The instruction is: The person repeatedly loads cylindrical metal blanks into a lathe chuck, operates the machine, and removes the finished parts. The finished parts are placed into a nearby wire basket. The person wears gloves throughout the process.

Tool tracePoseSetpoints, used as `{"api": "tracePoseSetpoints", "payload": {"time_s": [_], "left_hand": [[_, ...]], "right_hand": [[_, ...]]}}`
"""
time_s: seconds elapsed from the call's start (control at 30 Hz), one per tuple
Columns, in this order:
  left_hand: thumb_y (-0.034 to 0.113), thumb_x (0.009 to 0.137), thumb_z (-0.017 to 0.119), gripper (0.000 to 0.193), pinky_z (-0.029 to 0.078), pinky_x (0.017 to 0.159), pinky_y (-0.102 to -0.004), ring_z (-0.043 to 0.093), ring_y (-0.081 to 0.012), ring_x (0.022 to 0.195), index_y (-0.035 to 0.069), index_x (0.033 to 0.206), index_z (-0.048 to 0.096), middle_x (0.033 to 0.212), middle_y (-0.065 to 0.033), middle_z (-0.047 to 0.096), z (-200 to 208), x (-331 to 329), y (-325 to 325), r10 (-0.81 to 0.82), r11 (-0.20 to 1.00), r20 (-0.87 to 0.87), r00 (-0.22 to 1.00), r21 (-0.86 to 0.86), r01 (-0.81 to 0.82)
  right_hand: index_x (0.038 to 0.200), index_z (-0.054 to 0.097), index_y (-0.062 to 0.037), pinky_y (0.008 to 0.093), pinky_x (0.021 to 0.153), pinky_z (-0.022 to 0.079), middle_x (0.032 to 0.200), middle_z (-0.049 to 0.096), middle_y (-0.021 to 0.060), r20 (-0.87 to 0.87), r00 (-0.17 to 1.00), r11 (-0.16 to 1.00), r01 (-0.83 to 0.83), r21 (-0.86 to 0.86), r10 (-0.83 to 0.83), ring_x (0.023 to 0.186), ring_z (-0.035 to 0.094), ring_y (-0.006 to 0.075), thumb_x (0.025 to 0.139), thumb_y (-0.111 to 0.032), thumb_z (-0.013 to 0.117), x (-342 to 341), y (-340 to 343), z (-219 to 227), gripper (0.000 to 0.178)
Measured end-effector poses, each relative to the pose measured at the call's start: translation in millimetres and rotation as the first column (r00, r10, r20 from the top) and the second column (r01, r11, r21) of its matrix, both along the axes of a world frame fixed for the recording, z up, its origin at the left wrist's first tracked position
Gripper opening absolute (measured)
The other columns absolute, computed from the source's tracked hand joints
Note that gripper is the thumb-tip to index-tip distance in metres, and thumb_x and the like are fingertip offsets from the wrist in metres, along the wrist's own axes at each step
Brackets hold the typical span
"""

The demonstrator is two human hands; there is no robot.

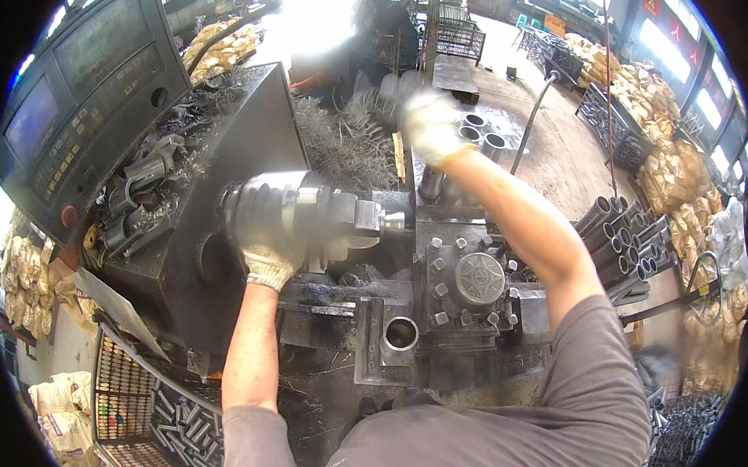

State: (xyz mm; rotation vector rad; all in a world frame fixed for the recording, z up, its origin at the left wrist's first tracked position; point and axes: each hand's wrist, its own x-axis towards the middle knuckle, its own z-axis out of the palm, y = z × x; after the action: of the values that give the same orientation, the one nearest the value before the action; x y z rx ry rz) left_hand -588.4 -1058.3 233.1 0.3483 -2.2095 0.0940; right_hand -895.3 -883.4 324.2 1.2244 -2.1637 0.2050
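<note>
My left hand [272,256], in a pale work glove, is at the lathe's chuck [327,215]. Its fingers blur into the grey metal, so I cannot make out their grip. Farther off, my right hand [433,129], also gloved, is stretched out beyond the tool post [479,279] and smeared by motion. Just right of it, several short metal tubes [494,143] stand upright on a surface. Whether the right hand holds anything does not show. Nearer to me, one tube [400,334] stands upright at an L-shaped metal bracket [367,351].
A control panel [76,104] rises at the left. Curled metal shavings [328,135] heap behind the chuck. Stacked long tubes [616,240] lie at the right. A mesh crate [126,394] holding short metal pieces stands at the lower left. Filled sacks [668,170] line the right side.
</note>
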Motion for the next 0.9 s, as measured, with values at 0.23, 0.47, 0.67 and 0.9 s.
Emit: {"api": "tracePoseSetpoints", "payload": {"time_s": [0.23,0.47,0.67,0.9], "left_hand": [[0.026,0.076,0.072,0.071,0.030,0.126,-0.0619,0.048,-0.0465,0.145,0.007,0.143,0.057,0.147,-0.0211,0.059,-2,8,-7,0.021,1.000,-0.029,0.999,-0.013,-0.022],[0.030,0.077,0.070,0.073,0.031,0.124,-0.0619,0.048,-0.0467,0.145,0.007,0.145,0.055,0.148,-0.0207,0.058,-3,11,-12,-0.024,0.998,-0.011,1.000,-0.057,0.023],[0.027,0.073,0.074,0.074,0.029,0.127,-0.0613,0.048,-0.0474,0.144,0.005,0.141,0.054,0.144,-0.0233,0.059,-8,6,-14,-0.063,0.998,-0.078,0.995,0.023,0.065],[0.042,0.093,0.079,0.077,0.028,0.126,-0.0568,0.044,-0.0425,0.146,0.001,0.150,0.048,0.151,-0.0230,0.054,2,67,45,-0.357,0.878,-0.089,0.930,0.308,0.367]], "right_hand": [[0.121,0.072,0.0023,0.0428,0.085,0.064,0.111,0.079,0.0212,0.759,0.630,0.553,-0.578,0.600,-0.164,0.095,0.079,0.0299,0.079,-0.035,0.085,53,-23,-70,0.058],[0.118,0.075,0.0001,0.0340,0.074,0.061,0.110,0.079,0.0134,0.910,0.336,0.425,-0.807,0.411,-0.241,0.076,0.073,0.0160,0.091,-0.028,0.082,8,-23,-99,0.040],[0.099,0.081,-0.0049,0.0431,0.076,0.063,0.083,0.079,0.0132,0.512,0.852,0.653,-0.328,0.683,-0.107,0.076,0.078,0.0295,0.073,-0.047,0.086,33,59,-30,0.050],[0.113,0.066,0.0000,0.0484,0.072,0.062,0.087,0.076,0.0205,0.287,0.958,0.974,-0.075,0.215,0.011,0.078,0.077,0.0372,0.076,-0.030,0.084,204,147,48,0.052]]}}
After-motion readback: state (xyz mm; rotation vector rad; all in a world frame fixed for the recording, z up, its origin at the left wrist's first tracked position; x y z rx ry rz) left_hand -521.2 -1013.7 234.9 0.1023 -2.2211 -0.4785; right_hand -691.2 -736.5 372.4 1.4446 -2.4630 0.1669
